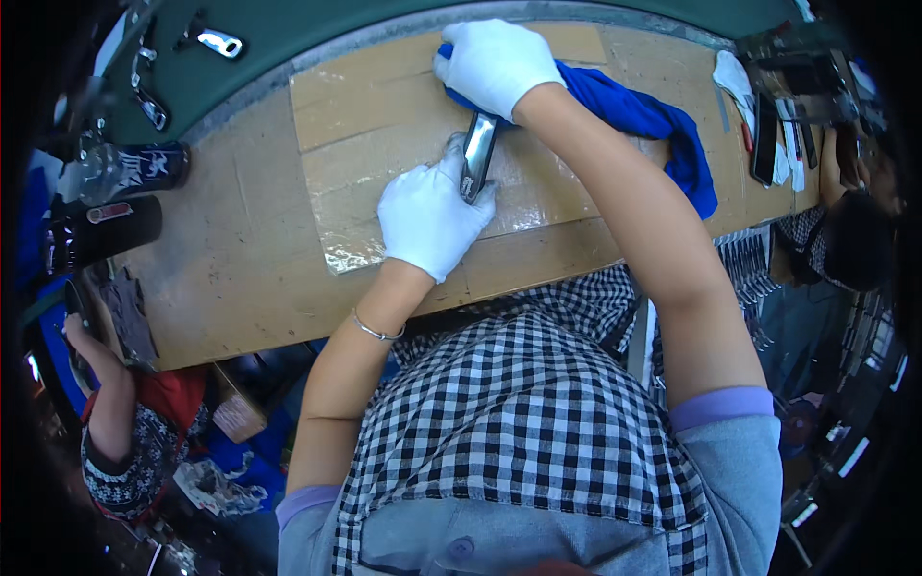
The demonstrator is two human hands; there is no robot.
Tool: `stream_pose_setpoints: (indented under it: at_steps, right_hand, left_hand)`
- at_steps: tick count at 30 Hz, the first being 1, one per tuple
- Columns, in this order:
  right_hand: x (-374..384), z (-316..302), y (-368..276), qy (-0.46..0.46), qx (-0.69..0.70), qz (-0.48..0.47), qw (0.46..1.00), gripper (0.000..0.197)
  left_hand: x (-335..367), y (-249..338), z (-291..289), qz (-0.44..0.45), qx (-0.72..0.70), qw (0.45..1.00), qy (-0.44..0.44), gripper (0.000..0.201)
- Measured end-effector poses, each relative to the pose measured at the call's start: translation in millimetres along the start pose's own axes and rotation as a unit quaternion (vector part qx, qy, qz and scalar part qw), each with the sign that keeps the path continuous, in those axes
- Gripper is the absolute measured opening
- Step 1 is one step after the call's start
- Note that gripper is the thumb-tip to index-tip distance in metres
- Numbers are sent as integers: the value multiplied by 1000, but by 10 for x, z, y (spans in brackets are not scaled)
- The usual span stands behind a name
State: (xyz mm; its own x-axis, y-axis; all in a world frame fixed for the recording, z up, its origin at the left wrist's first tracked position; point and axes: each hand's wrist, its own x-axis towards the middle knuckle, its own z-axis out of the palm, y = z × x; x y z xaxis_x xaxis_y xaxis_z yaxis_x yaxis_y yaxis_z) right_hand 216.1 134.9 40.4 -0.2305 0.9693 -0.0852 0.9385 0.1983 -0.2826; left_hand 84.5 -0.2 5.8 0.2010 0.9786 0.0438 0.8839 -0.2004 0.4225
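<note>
My left hand [434,219], in a white glove, grips the near end of a long shiny metal part [478,154] that looks like a handle. Farther off, my white-gloved right hand [501,69] is closed over a blue cloth [629,108] at the part's far end, which is hidden beneath hand and cloth. The rest of the cloth trails to the right, under my right forearm. Below the part lies a tape-covered cardboard sheet [360,178] on the worktable.
Shiny metal parts [221,42] lie on the green surface beyond. A bottle [144,171] and a dark cylinder [120,226] stand at the left edge. To the right are a white glove [732,79], a black flat object [764,139] and hanging metal parts [747,264]. Other people work on both sides.
</note>
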Motion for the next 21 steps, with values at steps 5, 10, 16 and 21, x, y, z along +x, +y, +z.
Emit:
stream_pose_setpoints:
  at_steps: [5, 10, 16, 21]
  right_hand:
    - [197, -12, 250, 93, -13, -59, 994, 35]
    - [28, -184, 484, 130, 57, 28, 989, 38]
    - [-841, -455, 685, 54, 5, -22, 998, 41]
    - [-1342, -37, 686, 70, -86, -169, 979, 38]
  left_hand:
    - [-11, 64, -69, -3, 13, 1000, -4, 61]
    - [-3, 116, -170, -28, 25, 998, -57, 69]
    - [-28, 145, -172, -33, 18, 998, -46, 80]
    - [24, 206, -110, -9, 38, 999, -14, 74]
